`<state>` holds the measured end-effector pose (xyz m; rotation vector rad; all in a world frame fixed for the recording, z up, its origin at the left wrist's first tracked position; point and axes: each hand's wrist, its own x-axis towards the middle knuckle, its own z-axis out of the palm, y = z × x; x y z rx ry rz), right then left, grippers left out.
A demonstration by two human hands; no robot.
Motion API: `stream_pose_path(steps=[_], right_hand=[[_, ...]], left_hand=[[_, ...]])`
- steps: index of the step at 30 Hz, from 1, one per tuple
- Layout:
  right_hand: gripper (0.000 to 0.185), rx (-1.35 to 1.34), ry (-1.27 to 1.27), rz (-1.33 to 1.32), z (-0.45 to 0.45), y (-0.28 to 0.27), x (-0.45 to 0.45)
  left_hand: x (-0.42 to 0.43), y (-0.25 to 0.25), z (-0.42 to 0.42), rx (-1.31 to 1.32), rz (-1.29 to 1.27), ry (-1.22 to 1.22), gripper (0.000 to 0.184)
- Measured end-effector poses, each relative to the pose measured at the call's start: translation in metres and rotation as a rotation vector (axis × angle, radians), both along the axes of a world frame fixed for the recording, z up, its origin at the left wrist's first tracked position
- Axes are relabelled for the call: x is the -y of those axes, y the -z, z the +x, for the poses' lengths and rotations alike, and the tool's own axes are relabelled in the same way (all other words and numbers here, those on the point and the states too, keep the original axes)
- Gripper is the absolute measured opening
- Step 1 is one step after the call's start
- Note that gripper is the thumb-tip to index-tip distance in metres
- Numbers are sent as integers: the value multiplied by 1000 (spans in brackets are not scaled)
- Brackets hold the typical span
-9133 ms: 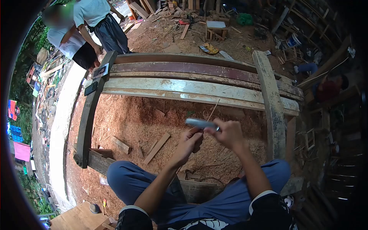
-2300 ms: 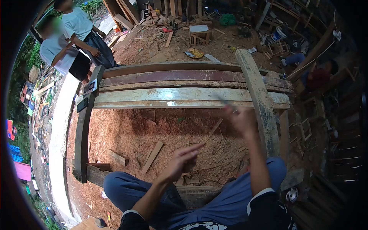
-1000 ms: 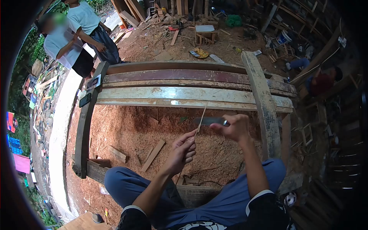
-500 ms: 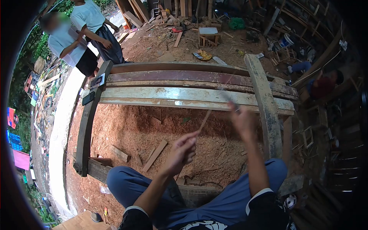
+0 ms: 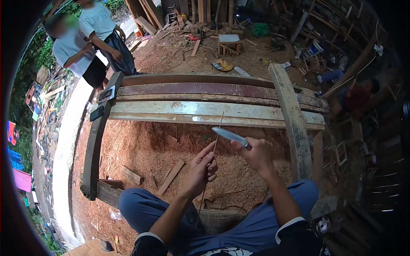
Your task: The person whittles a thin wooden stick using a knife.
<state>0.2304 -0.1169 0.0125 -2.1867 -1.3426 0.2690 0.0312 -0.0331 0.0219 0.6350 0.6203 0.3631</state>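
Note:
In the head view, a thin wooden stick [image 5: 219, 126] runs upward out of my left hand [image 5: 201, 170], whose fingers are closed round it. Its lower end passes below the hand toward my lap. My right hand [image 5: 258, 155] grips a knife [image 5: 229, 135] by the handle, which the fingers mostly cover. The knife's broad grey blade points left and crosses the stick a little above my left fingertips. Whether the edge bites into the wood I cannot tell.
Before me stands a wooden frame with long planks [image 5: 192, 107] and a right-hand beam [image 5: 291, 119]. A phone [image 5: 97, 113] lies on the left beam. Shavings and offcuts [image 5: 171, 177] cover the ground. Two people [image 5: 100, 36] stand back left; another person [image 5: 356, 96] sits at right.
My right hand has come left and down, bringing the knife from a blurred position up right onto the stick. The stick now stands more upright in my left hand.

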Motion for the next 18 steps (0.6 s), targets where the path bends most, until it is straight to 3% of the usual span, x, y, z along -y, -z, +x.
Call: stream_pose_path(steps=[10, 18], right_hand=[[68, 27, -304, 96, -21, 6, 1], [66, -7, -404, 144, -24, 0, -7]], left_hand=[[11, 5, 3, -84, 67, -41, 52], [15, 0, 3, -56, 68, 4, 49]])
